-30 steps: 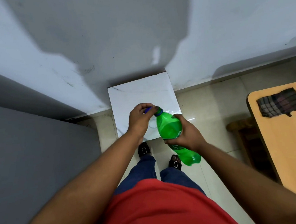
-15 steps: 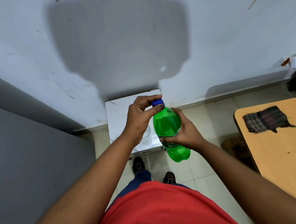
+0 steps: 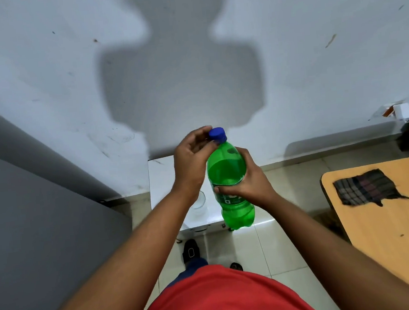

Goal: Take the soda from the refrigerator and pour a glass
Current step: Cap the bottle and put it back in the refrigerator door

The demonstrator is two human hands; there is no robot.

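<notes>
A green soda bottle [image 3: 226, 175] with a blue cap [image 3: 217, 134] is held nearly upright in front of me, above a small white marble-topped stand [image 3: 162, 179]. My right hand [image 3: 247, 180] grips the bottle's middle. My left hand [image 3: 192, 159] pinches the blue cap between thumb and fingers. A clear empty glass [image 3: 199, 202] stands on the white stand, partly hidden behind my left wrist.
A grey refrigerator side [image 3: 30, 221] fills the left. A wooden table [image 3: 391, 211] with a dark checked cloth [image 3: 366, 188] stands at the right. The white wall [image 3: 289, 59] is close ahead. My feet [image 3: 190, 251] are on the tiled floor below.
The bottle has been raised from tilted to more upright and the view has lifted. My left hand stays on the cap and my right on the bottle's body.
</notes>
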